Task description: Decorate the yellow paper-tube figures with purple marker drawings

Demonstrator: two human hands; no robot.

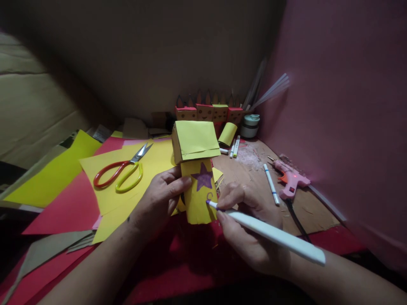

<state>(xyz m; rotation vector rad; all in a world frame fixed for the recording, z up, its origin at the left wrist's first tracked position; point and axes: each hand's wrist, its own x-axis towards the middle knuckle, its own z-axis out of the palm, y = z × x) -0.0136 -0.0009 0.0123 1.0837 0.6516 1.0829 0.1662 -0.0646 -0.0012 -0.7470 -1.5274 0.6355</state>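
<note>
Yellow paper figure held between both hands, marker at its face

The figure is at the centre, in front of the craft supplies, its flap-topped head jutting past the narrower body on both sides. The left hand grips the body's left edge, thumb on the front, just under the head's overhang. The right hand pinches a white marker, whose tip meets the paper near the right edge, at a small curved line below a purple star. Beneath the body's bottom edge, a stretch of red surface runs between the forearms, giving a gap there.

Left of the figure, scissors lie on overlapping yellow sheets, blades angled towards the head but apart from it. Right of the right hand, a second marker and a pink glue gun take up much of the cardboard, narrowing the room before the pink wall. Behind the head, a yellow roll and a row of box figures stand close.
</note>
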